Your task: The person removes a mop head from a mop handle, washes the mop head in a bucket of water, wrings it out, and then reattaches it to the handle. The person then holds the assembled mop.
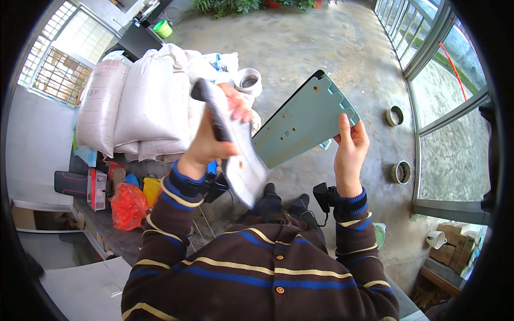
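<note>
My left hand point(202, 148) is closed around a curved whitish-grey panel point(244, 163) with a dark edge, blurred by motion. Its thumb lies on the near face and the fingertips come over the far side. On the right, my right hand point(350, 152) pinches the corner of a flat pale-green panel point(300, 120), thumb on top. That panel has a dark long edge, a notched end and several small rusty holes. Both panels are held up in front of me at a slant; the whitish one overlaps the green one's lower end, and I cannot tell if they touch.
Stacked white sacks point(152, 101) stand at the left, with a red plastic bag point(128, 199) below them. Two metal bowls point(395, 116) sit on the concrete floor point(342, 48) by the glass doors point(452, 155). A green bucket point(163, 29) is farther off.
</note>
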Motion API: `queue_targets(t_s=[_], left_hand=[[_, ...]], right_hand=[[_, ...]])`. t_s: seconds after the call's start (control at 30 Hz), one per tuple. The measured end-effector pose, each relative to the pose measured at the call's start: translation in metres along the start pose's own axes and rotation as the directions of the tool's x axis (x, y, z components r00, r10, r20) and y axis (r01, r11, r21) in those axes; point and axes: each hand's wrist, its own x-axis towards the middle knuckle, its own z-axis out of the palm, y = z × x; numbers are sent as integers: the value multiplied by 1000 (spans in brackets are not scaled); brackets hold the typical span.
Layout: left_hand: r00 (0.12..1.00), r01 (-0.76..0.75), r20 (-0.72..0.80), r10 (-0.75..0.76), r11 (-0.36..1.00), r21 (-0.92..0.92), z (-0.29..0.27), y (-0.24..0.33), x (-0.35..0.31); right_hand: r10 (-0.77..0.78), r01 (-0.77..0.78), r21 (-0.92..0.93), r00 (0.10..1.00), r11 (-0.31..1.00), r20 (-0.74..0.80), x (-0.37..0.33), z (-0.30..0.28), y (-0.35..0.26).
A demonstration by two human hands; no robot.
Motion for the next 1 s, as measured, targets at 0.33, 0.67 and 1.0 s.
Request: queue_targets(t_s=[0.33,0.67,1.0], left_hand=[[989,91,-125,-82,994,62,26,-30,6],[937,327,-217,-275,908,261,22,-29,7],[898,407,-260,-354,894,188,11,-54,-1]], right_hand=[[-269,268,-250,963,930,30,-6,14,15],[-282,303,-232,952,924,121,-11,33,43],[-99,-6,261,916,965,388,-4,42,59]])
